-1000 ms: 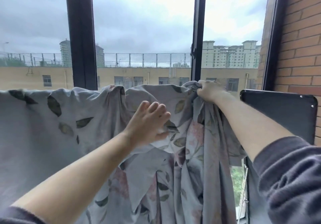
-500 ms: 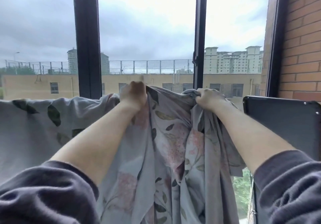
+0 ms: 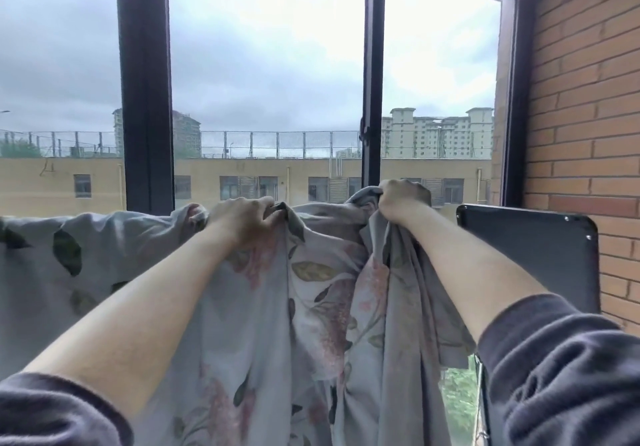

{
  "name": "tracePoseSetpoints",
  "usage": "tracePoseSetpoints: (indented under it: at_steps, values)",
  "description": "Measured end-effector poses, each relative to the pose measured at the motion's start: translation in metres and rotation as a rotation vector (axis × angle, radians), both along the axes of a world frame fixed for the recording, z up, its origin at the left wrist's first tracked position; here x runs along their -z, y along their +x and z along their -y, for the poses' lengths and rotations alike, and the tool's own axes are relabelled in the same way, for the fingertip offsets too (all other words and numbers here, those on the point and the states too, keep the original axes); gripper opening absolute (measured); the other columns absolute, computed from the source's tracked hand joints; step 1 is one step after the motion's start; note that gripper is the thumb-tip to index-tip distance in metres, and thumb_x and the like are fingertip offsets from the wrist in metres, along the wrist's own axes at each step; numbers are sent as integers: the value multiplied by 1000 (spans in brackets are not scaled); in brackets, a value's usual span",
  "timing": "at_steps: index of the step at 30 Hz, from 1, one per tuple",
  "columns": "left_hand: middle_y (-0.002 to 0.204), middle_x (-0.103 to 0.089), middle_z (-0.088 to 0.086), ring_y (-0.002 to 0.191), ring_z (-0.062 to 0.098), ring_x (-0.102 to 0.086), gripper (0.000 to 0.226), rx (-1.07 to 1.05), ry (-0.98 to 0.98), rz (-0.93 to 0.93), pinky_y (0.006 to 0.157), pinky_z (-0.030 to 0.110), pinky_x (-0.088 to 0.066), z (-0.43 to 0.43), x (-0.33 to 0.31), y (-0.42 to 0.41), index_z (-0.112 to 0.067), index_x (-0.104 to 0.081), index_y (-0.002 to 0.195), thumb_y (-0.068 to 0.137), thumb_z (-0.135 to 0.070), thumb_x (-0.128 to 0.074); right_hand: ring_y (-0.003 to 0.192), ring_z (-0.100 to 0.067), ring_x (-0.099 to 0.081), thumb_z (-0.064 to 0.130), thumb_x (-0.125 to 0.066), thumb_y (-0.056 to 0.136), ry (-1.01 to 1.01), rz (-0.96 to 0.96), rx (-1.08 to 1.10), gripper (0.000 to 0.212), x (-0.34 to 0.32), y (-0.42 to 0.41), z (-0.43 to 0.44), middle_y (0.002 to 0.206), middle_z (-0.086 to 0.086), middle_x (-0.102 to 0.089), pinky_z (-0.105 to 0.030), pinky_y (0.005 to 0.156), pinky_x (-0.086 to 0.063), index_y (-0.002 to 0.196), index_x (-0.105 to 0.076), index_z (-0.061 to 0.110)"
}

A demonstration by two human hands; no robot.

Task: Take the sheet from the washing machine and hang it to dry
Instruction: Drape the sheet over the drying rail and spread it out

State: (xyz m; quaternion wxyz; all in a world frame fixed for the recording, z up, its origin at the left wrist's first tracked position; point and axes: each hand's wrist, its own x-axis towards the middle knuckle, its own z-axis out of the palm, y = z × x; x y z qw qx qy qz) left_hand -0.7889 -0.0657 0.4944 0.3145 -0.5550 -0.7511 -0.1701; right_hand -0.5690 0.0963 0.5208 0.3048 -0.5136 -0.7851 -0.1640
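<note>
A grey sheet [image 3: 322, 307] printed with leaves and pink flowers hangs in front of the window, its left part spread flat and its right part bunched in folds. My left hand [image 3: 242, 218] is closed on the sheet's top edge near the middle. My right hand [image 3: 401, 199] grips a bunched fold of the top edge further right, slightly higher. Whatever the sheet hangs over is hidden behind the cloth. Both forearms are bare with dark sleeves pushed up.
Black window frames [image 3: 145, 99] stand behind the sheet, with an open pane at right. A black flat panel [image 3: 530, 255] stands to the right of the sheet. A brick wall [image 3: 588, 116] closes the right side.
My left hand rose from the sheet's front, took hold of the top edge and pulled it leftward, spreading the cloth. My right hand kept its grip. The camera tilted up.
</note>
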Motion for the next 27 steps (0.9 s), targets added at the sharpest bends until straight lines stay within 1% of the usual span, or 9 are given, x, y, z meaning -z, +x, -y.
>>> tracePoseSetpoints:
  at_steps: [3, 5, 8, 11, 14, 17, 20, 22, 27]
  values:
    - [90, -69, 8, 75, 25, -58, 30, 120, 132, 144, 62, 29, -35, 0, -2, -5, -20, -64, 94, 98, -37, -40, 104, -28, -58, 19, -40, 90, -67, -65, 57, 27, -6, -9, -2, 114, -10, -64, -32, 74, -38, 107, -60, 15]
    - [87, -66, 15, 79, 30, -58, 32, 112, 166, 277, 64, 29, -35, -3, -11, -12, -8, -59, 79, 99, -25, -41, 106, -28, -58, 23, -42, 91, -92, -48, 79, 28, -9, -17, -1, 116, -10, -63, -32, 75, -37, 110, -60, 14]
    - [95, -65, 22, 87, 33, -57, 32, 12, 192, 412, 72, 33, -40, -2, -20, -29, -10, -53, 73, 99, -24, -40, 112, -29, -56, 29, -43, 92, -127, 20, 73, 34, -14, -31, 5, 124, -9, -59, -35, 80, -41, 119, -57, 14]
    - [104, -64, 15, 91, 30, -58, 31, -98, 78, 266, 70, 34, -37, 5, -10, -35, -13, -53, 95, 99, -37, -33, 117, -29, -52, 30, -39, 92, -200, 84, 8, 40, -14, -40, 8, 130, -8, -55, -40, 93, -39, 127, -50, 16]
    - [105, -65, 10, 92, 28, -60, 37, -19, 35, 134, 68, 35, -34, 19, 3, -35, -18, -44, 108, 98, -50, -27, 114, -27, -51, 38, -31, 94, -240, 103, -175, 40, -2, -44, 9, 128, -8, -53, -48, 99, -36, 128, -44, 20]
    - [106, -66, 9, 91, 27, -62, 43, 57, 80, 140, 70, 35, -39, 35, 4, -46, -21, -42, 116, 96, -55, -24, 111, -24, -52, 40, -30, 97, -24, 102, -426, 34, 11, -61, 29, 121, -4, -56, -56, 107, -28, 118, -52, 27]
    - [101, -67, 14, 92, 31, -62, 48, 36, 124, 121, 77, 40, -47, 53, 4, -62, -19, -47, 116, 97, -53, -19, 80, -23, -55, 37, -27, 99, 51, 101, -601, 33, 21, -89, 57, 82, -1, -54, -43, 86, -46, 76, -46, 23]
    - [99, -67, 14, 93, 31, -62, 55, -46, 124, 82, 77, 38, -48, 70, 4, -84, -19, -57, 108, 97, -53, -15, 75, -25, -58, 39, -22, 101, 59, 113, -575, 40, 29, -103, 65, 70, 0, -52, -37, 73, -47, 74, -44, 19]
    - [107, -67, 16, 97, 31, -62, 57, -334, 157, 90, 77, 35, -43, 142, 9, -155, -20, -65, 109, 99, -49, -16, 79, -28, -57, 38, -23, 100, 146, 27, -385, 52, 33, -118, 61, 92, -16, -66, -34, 67, -38, 90, -65, 10]
